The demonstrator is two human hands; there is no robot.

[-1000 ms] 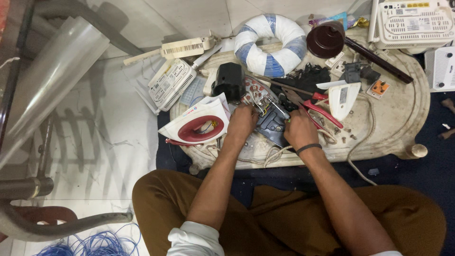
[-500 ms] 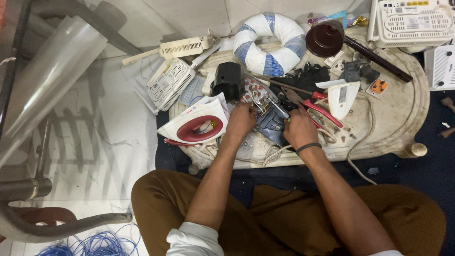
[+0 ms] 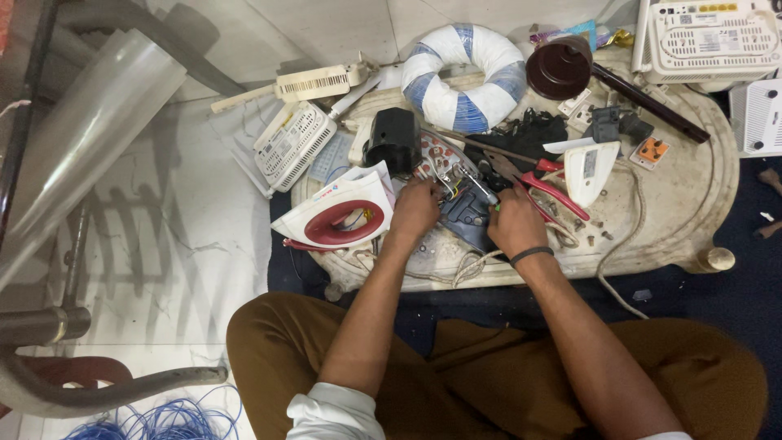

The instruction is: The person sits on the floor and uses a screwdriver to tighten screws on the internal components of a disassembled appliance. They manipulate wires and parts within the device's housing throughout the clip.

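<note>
An opened clothes iron (image 3: 450,171) lies on the low oval table (image 3: 692,220), its metal plate and coloured wires bare. A dark blue-grey housing part (image 3: 466,218) sits at its near end. My left hand (image 3: 415,209) grips the iron's left side, fingers curled by the wires. My right hand (image 3: 515,222) is closed on the housing's right edge, and whether it pinches something small I cannot tell. The iron's white and red cover (image 3: 342,213) rests just left of my left hand. Red-handled pliers (image 3: 556,193) lie right of my right hand.
On the table stand a black box (image 3: 392,138), a blue-and-white wrapped ring (image 3: 468,77), a brown round lid (image 3: 558,69) and a white plastic shell (image 3: 591,167). White vented boxes (image 3: 293,147) (image 3: 709,37) flank it. Blue wire (image 3: 155,420) and a clear roll (image 3: 81,138) are left.
Both hands stay on the opened iron; only small finger movements show. Nothing else on the table has moved.
</note>
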